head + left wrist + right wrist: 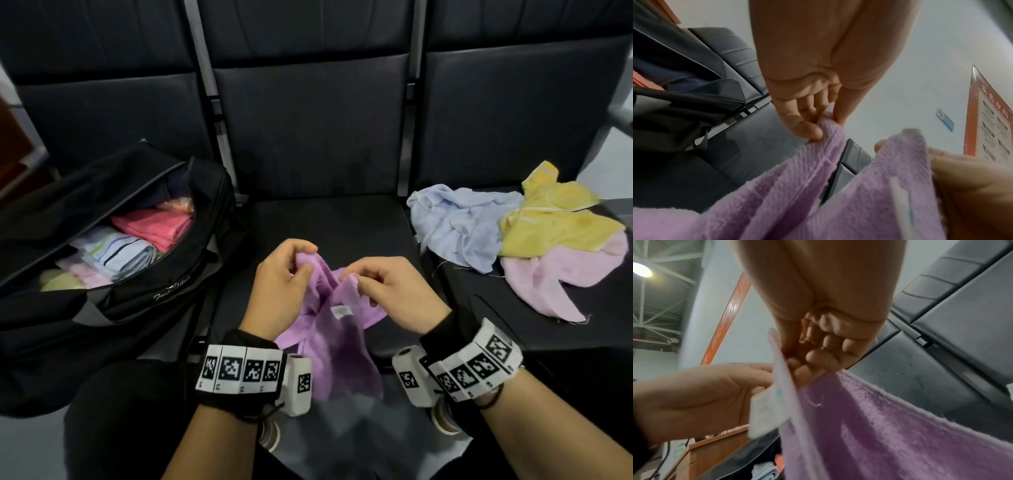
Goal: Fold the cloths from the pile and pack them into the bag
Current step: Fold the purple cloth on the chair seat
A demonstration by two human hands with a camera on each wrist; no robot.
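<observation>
Pinching adjacent top corners of the lilac terry cloth (329,329), the left hand (281,284) and right hand (387,291) held it hanging above the dark padded seat (329,219), fingers clenched on the fabric; probably this let the cloth drop open so its edges could be found and aligned for a fold. The open black zip bag (137,240) lay on the seat to the left, already holding folded cloths, within easy reach for packing. The unfolded pile of blue, yellow and pink cloths (513,233) lay well apart on the right, presumably kept separate from finished work.
</observation>
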